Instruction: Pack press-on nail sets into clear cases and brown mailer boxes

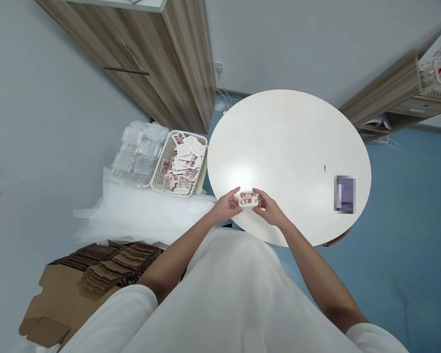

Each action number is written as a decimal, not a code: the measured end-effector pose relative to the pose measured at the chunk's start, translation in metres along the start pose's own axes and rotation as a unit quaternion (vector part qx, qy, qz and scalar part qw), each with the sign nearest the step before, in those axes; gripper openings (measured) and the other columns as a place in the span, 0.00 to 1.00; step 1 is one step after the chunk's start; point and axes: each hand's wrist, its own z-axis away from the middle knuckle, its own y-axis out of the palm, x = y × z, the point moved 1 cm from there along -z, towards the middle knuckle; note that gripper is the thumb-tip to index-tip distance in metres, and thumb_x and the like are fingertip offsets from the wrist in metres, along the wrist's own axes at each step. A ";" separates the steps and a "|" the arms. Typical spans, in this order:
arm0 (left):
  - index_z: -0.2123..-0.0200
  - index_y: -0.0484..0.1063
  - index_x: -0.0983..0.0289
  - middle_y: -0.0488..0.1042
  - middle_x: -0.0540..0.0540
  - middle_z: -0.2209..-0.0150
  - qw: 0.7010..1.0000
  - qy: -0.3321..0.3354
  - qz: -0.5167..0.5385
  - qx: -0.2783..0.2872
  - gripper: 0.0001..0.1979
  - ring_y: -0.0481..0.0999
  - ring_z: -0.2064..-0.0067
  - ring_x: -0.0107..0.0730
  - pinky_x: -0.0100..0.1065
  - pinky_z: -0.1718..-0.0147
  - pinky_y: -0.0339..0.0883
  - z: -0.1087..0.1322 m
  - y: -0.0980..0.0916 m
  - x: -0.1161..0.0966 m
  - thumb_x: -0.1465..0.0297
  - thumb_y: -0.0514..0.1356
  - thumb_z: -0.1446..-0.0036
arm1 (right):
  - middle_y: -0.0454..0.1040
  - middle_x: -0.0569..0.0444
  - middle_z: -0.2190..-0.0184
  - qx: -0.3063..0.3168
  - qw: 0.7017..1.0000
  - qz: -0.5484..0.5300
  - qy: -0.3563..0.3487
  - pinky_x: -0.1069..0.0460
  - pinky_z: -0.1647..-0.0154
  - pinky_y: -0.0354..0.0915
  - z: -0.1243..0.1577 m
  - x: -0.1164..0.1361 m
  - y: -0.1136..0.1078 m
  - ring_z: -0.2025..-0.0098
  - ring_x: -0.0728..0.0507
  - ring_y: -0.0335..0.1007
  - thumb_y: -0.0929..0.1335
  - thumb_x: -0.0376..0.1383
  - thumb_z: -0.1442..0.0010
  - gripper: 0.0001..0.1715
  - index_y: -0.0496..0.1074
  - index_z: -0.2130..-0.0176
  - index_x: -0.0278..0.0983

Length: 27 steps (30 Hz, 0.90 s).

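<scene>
Both my hands meet over the near edge of a round white table [290, 142]. Between them is a small white card [248, 198] printed with dark red shapes. My left hand [228, 205] pinches its left end, thumb stretched along the top. My right hand [267, 206] grips its right end with curled fingers. The card sits just above the tabletop, roughly level.
A white basket [179, 164] of several similar cards stands to the left, beside clear plastic trays [139, 153]. Flattened brown cardboard pieces [113, 267] lie in an open box at lower left. A blurred dark object [344, 194] rests at the table's right. Wooden cabinets stand behind.
</scene>
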 end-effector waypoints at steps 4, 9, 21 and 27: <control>0.49 0.63 0.63 0.71 0.52 0.66 0.993 0.020 -0.117 -0.011 0.23 0.71 0.65 0.28 0.33 0.62 0.65 -0.016 -0.003 0.014 0.69 0.58 0.49 | 0.70 0.53 0.60 -0.013 0.999 0.030 -0.017 0.47 0.61 0.66 -0.014 -0.014 0.020 0.66 0.48 0.67 0.64 0.33 0.49 0.29 0.57 0.47 0.44; 0.53 0.64 0.64 0.69 0.56 0.59 0.960 0.068 -0.258 -0.080 0.18 0.70 0.60 0.33 0.37 0.59 0.65 -0.029 -0.009 0.044 0.70 0.57 0.49 | 0.69 0.50 0.59 -0.113 0.990 0.087 -0.007 0.46 0.61 0.67 -0.027 -0.039 0.033 0.62 0.45 0.68 0.64 0.36 0.47 0.23 0.61 0.50 0.40; 0.48 0.61 0.61 0.65 0.60 0.55 0.886 0.034 -0.456 -0.072 0.32 0.64 0.54 0.46 0.43 0.58 0.55 -0.022 -0.021 0.075 0.58 0.63 0.56 | 0.58 0.46 0.44 0.066 0.928 0.351 -0.107 0.42 0.56 0.60 -0.056 -0.046 0.054 0.49 0.36 0.58 0.66 0.32 0.48 0.34 0.54 0.43 0.41; 0.57 0.66 0.63 0.70 0.55 0.62 0.923 0.057 -0.377 -0.054 0.14 0.68 0.59 0.38 0.39 0.59 0.58 -0.033 -0.015 0.065 0.68 0.56 0.47 | 0.69 0.48 0.58 -0.007 0.960 0.264 -0.089 0.47 0.61 0.63 -0.057 -0.045 0.053 0.59 0.43 0.64 0.59 0.32 0.42 0.19 0.62 0.51 0.38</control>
